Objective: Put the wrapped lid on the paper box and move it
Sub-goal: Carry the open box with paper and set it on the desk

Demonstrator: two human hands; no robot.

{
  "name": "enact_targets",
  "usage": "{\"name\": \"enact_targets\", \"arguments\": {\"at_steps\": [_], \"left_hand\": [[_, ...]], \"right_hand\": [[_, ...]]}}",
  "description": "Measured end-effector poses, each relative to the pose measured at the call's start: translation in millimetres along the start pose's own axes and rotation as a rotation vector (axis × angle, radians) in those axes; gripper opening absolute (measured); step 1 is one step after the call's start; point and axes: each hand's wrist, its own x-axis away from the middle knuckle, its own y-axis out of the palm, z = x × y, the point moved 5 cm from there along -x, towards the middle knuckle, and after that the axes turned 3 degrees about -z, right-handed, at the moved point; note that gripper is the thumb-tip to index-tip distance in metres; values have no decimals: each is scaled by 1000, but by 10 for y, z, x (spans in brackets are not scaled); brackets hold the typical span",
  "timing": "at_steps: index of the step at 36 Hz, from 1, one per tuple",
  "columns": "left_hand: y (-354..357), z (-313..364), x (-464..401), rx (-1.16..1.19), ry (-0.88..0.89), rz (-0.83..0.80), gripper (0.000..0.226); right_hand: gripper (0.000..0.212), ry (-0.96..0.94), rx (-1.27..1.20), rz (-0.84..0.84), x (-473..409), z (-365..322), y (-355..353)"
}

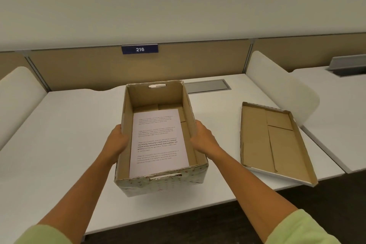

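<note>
An open cardboard paper box (158, 183), wrapped outside in flower-patterned paper, stands at the middle of the white desk. A printed sheet (158, 140) lies flat on its bottom. My left hand (116, 140) presses against the box's left wall and my right hand (204, 138) against its right wall, so both hold the box between them. The wrapped lid (273, 142) lies upside down to the right, brown inside facing up, with its near corner jutting past the desk's front edge.
The white desk (65, 144) has a beige back partition with a blue "216" label (139, 49). A grey cable flap (206, 86) sits behind the box. White side dividers (277, 89) stand left and right. Dark floor lies below the front edge.
</note>
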Motion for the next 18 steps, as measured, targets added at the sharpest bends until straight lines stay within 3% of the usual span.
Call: {"name": "enact_targets", "arguments": {"at_steps": [12, 18], "left_hand": [[348, -66, -297, 5, -20, -47, 36], [450, -220, -354, -29, -37, -102, 45]], "right_hand": [[74, 86, -51, -28, -220, 279, -11], [69, 105, -53, -44, -276, 406, 62]]}}
